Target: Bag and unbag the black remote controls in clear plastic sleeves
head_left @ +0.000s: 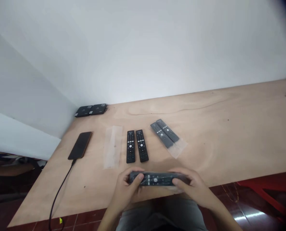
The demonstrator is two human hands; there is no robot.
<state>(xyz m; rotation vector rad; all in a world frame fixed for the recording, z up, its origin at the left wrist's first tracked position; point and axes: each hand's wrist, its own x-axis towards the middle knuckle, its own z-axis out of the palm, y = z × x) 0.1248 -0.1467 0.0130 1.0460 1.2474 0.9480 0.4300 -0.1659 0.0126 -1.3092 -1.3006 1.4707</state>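
Note:
Near the table's front edge, a black remote control point(160, 179) in a clear plastic sleeve lies sideways between my two hands. My left hand point(129, 183) grips its left end, thumb on the button face. The right end is held by my right hand point(189, 183), its thumb also on top; the fingers beneath are hidden. Just beyond are two bare black remotes, one on the left point(130, 147) and one on the right point(142, 146). Farther right, two more remotes point(165, 133) lie side by side in clear sleeves. Flat empty plastic sleeves point(113, 147) rest left of the bare pair.
A phone point(80, 146) lies at the left with a black cable point(61, 189) running over the front edge. Two black boxes point(91, 110) stand against the wall at the wooden table's point(217, 138) back left corner. A red object point(268, 192) is below the table at right.

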